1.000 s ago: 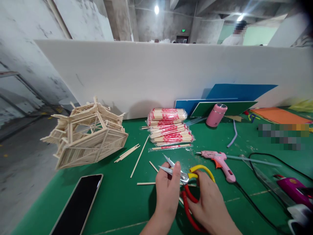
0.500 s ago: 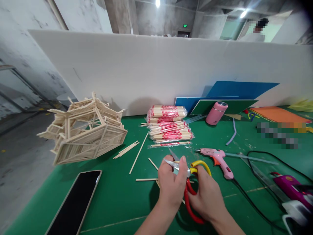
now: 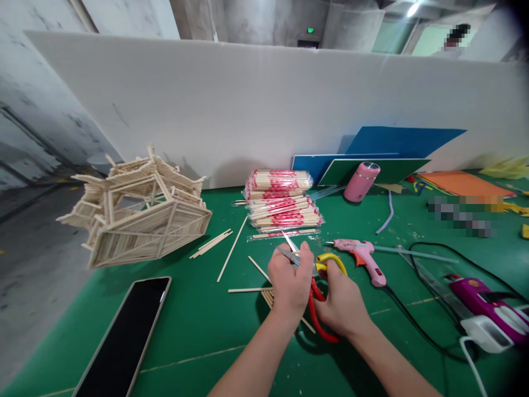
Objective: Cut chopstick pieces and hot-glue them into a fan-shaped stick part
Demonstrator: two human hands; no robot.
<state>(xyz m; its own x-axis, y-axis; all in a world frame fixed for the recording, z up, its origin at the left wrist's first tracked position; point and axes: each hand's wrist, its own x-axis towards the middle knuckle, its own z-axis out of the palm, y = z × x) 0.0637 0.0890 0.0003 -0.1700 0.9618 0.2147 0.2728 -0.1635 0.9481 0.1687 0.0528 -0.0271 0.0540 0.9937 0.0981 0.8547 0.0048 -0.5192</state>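
Note:
My right hand [image 3: 341,300] grips a pair of scissors [image 3: 314,317] with one red and one yellow handle. Their metal blades stand a little apart, pointing up and left past my left hand [image 3: 289,278]. Between thumb and fingers, that hand pinches a thin wooden stick [image 3: 296,252], of which only a short bit shows at the blades. Below my left hand, partly hidden by it, lies a small piece of sticks laid side by side [image 3: 268,298]. Loose sticks [image 3: 248,290] stick out around it on the green table.
A stick-built model [image 3: 151,231] stands at left, behind a phone [image 3: 124,336]. Plastic-wrapped stick bundles [image 3: 283,201] lie at the back. To the right are a pink glue gun [image 3: 363,256] with its cord, a pink bottle [image 3: 361,183] and a purple device [image 3: 483,300].
The scissors' handles are somewhat closer together, with the blades still at the stick. The camera view has shifted, so most things sit a little higher in the picture.

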